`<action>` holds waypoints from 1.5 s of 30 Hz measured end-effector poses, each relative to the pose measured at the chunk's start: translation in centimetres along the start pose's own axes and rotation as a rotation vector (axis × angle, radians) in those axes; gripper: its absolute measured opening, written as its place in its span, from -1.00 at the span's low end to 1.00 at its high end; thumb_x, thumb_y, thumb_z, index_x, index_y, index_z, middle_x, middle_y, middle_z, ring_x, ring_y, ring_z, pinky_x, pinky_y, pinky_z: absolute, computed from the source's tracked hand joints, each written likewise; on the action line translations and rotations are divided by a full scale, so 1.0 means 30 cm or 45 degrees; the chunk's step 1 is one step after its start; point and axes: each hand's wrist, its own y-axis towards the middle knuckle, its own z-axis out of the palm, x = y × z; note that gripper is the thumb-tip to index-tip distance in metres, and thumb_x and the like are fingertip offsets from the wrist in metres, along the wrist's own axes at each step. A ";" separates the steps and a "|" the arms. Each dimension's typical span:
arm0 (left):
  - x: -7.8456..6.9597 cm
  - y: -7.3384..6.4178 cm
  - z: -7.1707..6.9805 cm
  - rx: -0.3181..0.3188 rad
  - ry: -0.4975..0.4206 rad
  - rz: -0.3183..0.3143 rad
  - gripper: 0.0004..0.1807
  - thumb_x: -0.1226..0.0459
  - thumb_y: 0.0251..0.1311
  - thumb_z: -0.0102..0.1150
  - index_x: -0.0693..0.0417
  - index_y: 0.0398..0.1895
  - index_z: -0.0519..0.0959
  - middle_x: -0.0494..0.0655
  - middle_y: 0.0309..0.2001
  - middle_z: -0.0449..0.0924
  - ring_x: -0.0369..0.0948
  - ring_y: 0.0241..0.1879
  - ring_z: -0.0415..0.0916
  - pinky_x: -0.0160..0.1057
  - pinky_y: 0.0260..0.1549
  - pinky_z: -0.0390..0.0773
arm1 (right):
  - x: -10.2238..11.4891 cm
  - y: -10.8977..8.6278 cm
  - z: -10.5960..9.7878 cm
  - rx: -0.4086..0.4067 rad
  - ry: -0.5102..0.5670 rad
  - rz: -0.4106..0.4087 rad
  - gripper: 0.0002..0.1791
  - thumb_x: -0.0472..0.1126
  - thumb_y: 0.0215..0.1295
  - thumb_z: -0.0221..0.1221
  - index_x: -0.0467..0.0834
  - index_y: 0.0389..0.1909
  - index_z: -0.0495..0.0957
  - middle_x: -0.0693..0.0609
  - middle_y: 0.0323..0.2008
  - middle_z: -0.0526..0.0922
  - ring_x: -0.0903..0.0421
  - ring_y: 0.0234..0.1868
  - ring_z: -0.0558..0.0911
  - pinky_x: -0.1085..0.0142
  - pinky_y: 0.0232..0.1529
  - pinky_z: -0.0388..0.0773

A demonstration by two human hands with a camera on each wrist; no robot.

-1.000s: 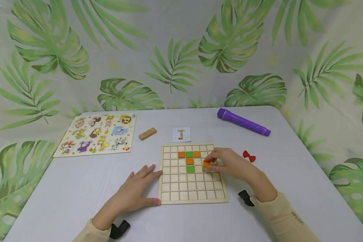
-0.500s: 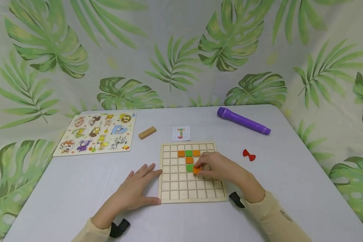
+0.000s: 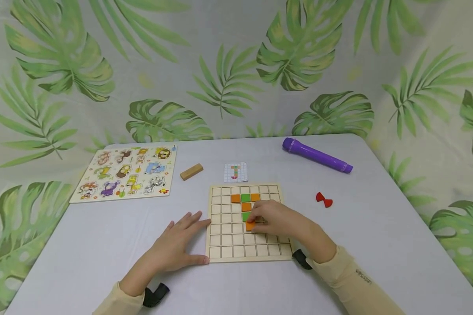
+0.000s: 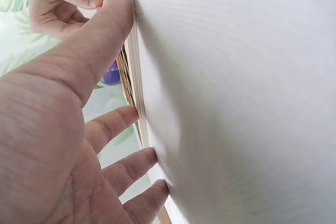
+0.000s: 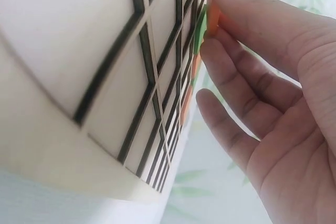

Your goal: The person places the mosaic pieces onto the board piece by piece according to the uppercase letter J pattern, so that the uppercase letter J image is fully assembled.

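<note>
A wooden grid board lies in front of me, with orange and green square tiles set in a T-like pattern, among them a green tile in the top row. My right hand pinches an orange square tile between thumb and fingertips, just below the lower green tile. In the right wrist view that orange tile stands tilted close over the grid. My left hand is spread at the board's left side, thumb and forefinger touching its edge.
A small pattern card lies behind the board, beside a wooden block. An animal puzzle board sits at the left, a purple microphone at the back right. Two red wedge pieces lie right of the board.
My right hand has carried the orange tile left and slightly down, from the board's right part to just below the lower green tile. My left hand has stayed at the board's edge.
</note>
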 end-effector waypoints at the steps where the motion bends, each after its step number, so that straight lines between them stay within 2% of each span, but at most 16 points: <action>1: 0.001 0.000 0.001 0.000 0.001 0.000 0.03 -0.19 0.05 0.62 -0.19 0.61 0.40 0.11 0.69 0.22 0.25 0.68 0.10 0.58 0.49 0.12 | 0.002 0.001 0.002 0.000 -0.007 0.000 -0.81 -0.17 0.39 0.45 -0.14 -0.06 0.83 0.10 -0.19 0.72 0.20 -0.21 0.61 0.34 -0.04 0.67; 35: -0.006 0.002 -0.007 0.005 0.009 -0.006 0.03 -0.16 0.06 0.62 -0.16 0.61 0.40 0.12 0.69 0.21 0.26 0.69 0.09 0.56 0.51 0.11 | 0.016 0.019 0.014 0.016 0.002 0.011 -0.89 -0.21 0.37 0.46 -0.11 -0.14 0.83 0.11 -0.18 0.72 0.24 -0.19 0.63 0.34 0.01 0.70; 45: -0.007 0.001 -0.005 0.010 0.002 -0.017 0.03 -0.16 0.06 0.62 -0.17 0.61 0.39 0.11 0.69 0.20 0.25 0.69 0.07 0.57 0.51 0.09 | 0.017 0.009 0.009 0.031 -0.004 -0.008 -0.84 -0.19 0.39 0.44 -0.12 -0.07 0.84 0.10 -0.15 0.71 0.19 -0.16 0.64 0.33 0.00 0.68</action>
